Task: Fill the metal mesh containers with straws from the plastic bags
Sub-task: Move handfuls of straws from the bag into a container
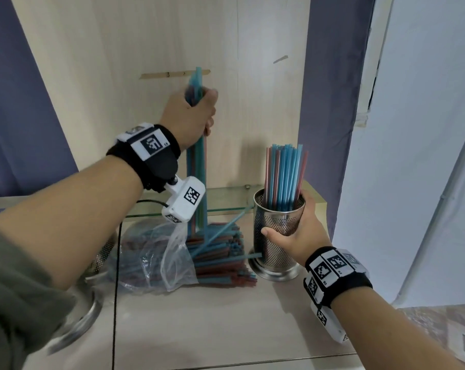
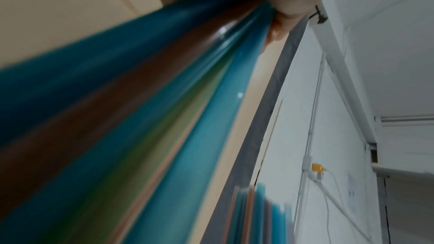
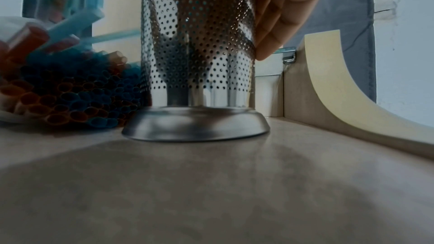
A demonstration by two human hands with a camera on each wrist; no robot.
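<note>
- The right hand (image 1: pixel 296 233) wraps around the upper wall of the metal mesh container (image 1: pixel 278 236), thumb on its near side and fingers (image 3: pixel 279 25) pressed against the far side; the forearm reaches in from below right.
- The container stands upright on the counter (image 1: pixel 226 329), partly filled with blue and red straws (image 1: pixel 284 174) poking above its rim.
- Left of the container, the left hand (image 1: pixel 192 113) is raised well above the counter, fist closed around a vertical bundle of straws (image 1: pixel 198 161), their tops sticking out above the knuckles.
- The bundle's lower ends reach the plastic bag (image 1: pixel 159 260), lying just left of the container's base with straws spilling from its mouth.
- 1 more mesh container (image 1: pixel 100 255) shows partly behind the left forearm.
</note>
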